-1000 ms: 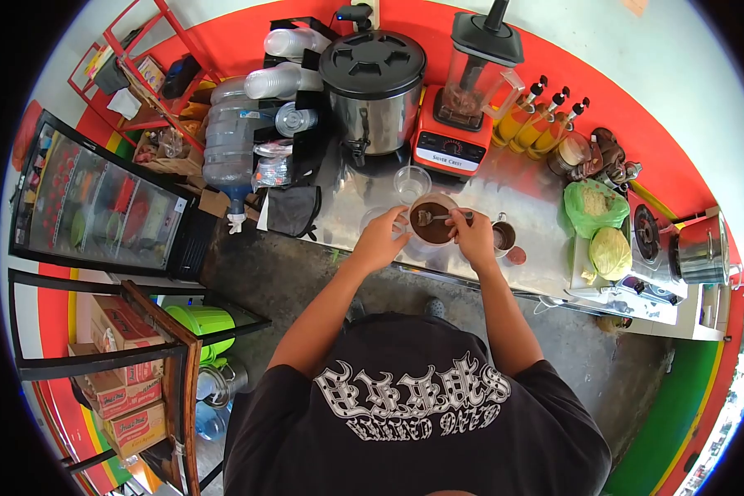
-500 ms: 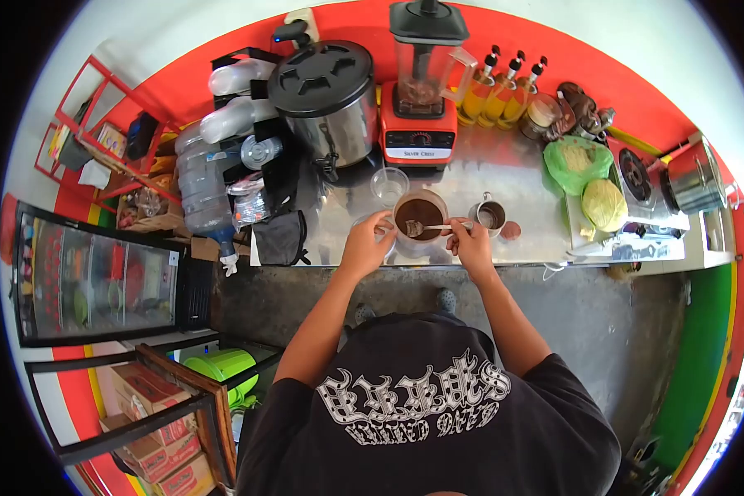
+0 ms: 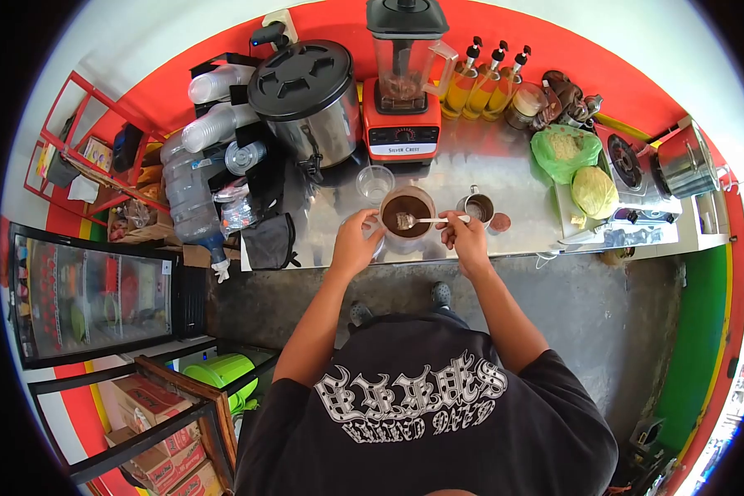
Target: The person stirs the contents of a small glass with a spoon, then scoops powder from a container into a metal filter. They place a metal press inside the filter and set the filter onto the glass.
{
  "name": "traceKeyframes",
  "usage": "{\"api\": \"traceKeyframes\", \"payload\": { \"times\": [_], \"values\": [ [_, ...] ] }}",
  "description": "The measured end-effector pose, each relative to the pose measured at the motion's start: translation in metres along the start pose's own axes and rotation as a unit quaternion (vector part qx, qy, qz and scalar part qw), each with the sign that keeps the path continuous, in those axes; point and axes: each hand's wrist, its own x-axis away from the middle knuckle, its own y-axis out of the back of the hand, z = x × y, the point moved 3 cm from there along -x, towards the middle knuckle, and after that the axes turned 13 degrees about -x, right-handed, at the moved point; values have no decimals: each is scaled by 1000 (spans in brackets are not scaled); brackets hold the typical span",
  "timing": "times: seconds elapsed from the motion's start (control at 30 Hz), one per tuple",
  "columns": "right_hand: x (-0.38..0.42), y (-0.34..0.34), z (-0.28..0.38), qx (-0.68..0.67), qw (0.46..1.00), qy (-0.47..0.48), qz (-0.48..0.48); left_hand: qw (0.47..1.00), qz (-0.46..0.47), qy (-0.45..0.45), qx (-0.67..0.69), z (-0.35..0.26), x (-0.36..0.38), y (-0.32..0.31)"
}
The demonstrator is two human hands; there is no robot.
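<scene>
A clear plastic tub (image 3: 408,237) with dark brown contents stands near the front edge of the steel counter. My left hand (image 3: 355,245) is closed on the tub's left side, thumb and fingertips at the rim. Pinched in my right hand (image 3: 466,240) is a spoon (image 3: 426,220), its pale handle end sticking out past the fingers. The spoon's bowl, carrying some greyish-brown stuff, is over the brown contents. Just behind my right hand sits a metal cup (image 3: 477,201), with a small reddish-brown round thing (image 3: 500,221) beside it. An empty clear cup (image 3: 375,183) stands behind the tub.
A red blender (image 3: 401,132) and a large steel dispenser (image 3: 306,116) stand at the back. Pump bottles (image 3: 482,91) line the wall. On the right are a green bag (image 3: 565,153), a cabbage (image 3: 594,193) and a stove (image 3: 624,157). A water jug (image 3: 193,194) lies left.
The camera view has shifted, so the counter appears further left. My right hand and the spoon sit slightly further right relative to the tub. My left hand stays at the tub.
</scene>
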Motion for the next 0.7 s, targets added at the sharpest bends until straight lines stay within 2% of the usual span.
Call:
{"api": "traceKeyframes", "payload": {
  "times": [0.07, 0.27, 0.4, 0.5, 0.53, 0.6, 0.7],
  "values": [
    [1, 6, 5, -29, 999, -14, 2, 995, -82, -49, -32, -6, -6, 1],
    [5, 32, 27, -106, 993, -53, 12, 987, -140, -73, -36, -46, -15, -4],
    [12, 58, 53, -106, 994, -25, -8, 985, -143, -88, -32, -76, -16, -23],
    [17, 87, 74, -101, 993, 48, -42, 969, -139, -174, -105, -101, -19, -42],
    [20, 93, 81, -99, 993, 47, -42, 970, -140, -172, -104, -107, -21, -49],
    [25, 106, 95, -21, 992, 98, -80, 958, -106, -211, -164, -122, -23, -66],
    [14, 124, 92, 35, 987, 139, -67, 949, -69, -232, -200, -141, -33, -85]
  ]
}}
